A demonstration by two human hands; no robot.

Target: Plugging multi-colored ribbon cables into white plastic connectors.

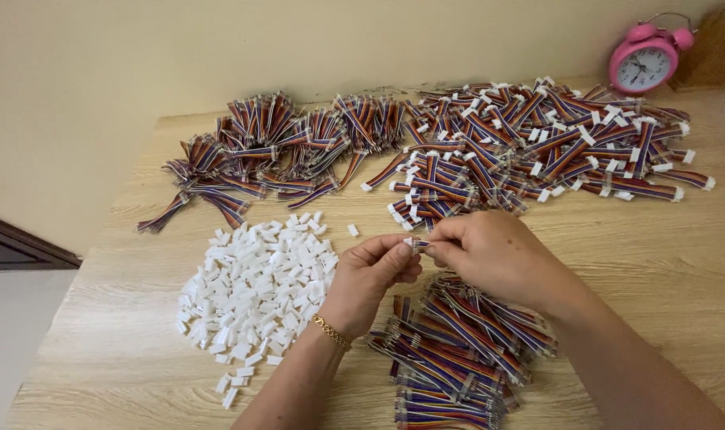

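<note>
A small white connector (411,242) is sitting pinched between the fingertips of both hands, held in the air above the middle of the wooden desk (665,239). The left hand (372,275) is closing its thumb and forefinger on the connector from the left, the other fingers curling loosely underneath. The right hand (490,253) is meeting it from the right, fingers bunched tight at the same spot; whether it is gripping the connector itself or a cable end going into it is too small to tell. Both forearms are coming up from the bottom edge of the view, the left one wearing a gold bracelet (331,332) at the wrist, the right one crossing in from the lower right.

Directly under the hands a stack of rainbow ribbon cables with bare ends (458,358) is lying on the desk, partly hidden by the right wrist. Just to the left of the left hand a heap of loose white connectors (251,295) is spreading out, a few strays lying near its edges. Behind the hands, toward the wall, a wide pile of ribbon cables fitted with white connectors (537,147) is covering the right part of the desk, and bundles of ribbon cables without connectors (275,151) are lying at the back left. A pink alarm clock (647,57) is standing in the far right corner, well apart from the hands
</note>
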